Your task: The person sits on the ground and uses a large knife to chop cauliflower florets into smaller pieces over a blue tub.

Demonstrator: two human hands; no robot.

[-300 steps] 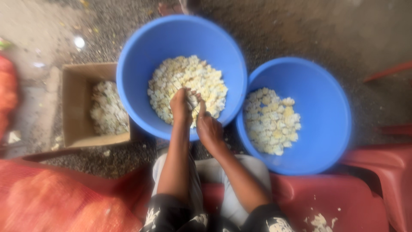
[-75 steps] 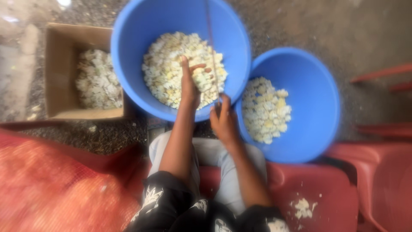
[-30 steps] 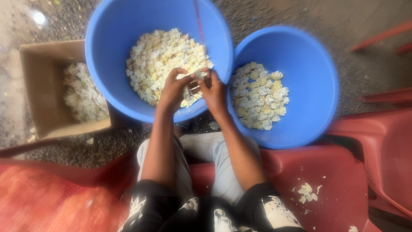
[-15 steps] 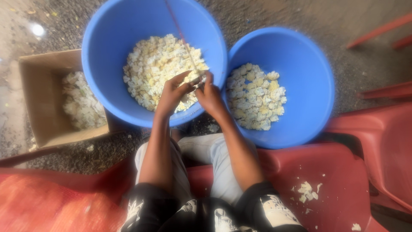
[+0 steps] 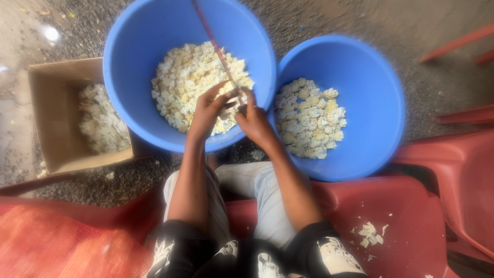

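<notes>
Two blue tubs stand on the ground in front of my knees. The bigger tub point(image 5: 139, 62) on the left holds a heap of pale yellow-white pieces point(image 5: 185, 82). The smaller tub point(image 5: 375, 77) on the right holds fewer of the same pieces point(image 5: 309, 118). Both hands meet over the near rim of the bigger tub. My left hand point(image 5: 208, 110) pinches a small pale piece point(image 5: 229, 95). My right hand point(image 5: 254, 121) is closed beside it, touching that piece. A thin reddish rod point(image 5: 213, 44) slants across the bigger tub down toward my fingers.
A cardboard box point(image 5: 46, 128) with white pieces inside stands left of the bigger tub. I sit on a red plastic chair point(image 5: 401, 226) with a few scraps on its seat. A red mesh sack point(image 5: 56, 242) lies at lower left. Gravel ground lies around.
Over the last second my hands drew together at the near rim of the bigger tub. Earlier, my left hand reached into the heap of pieces.
</notes>
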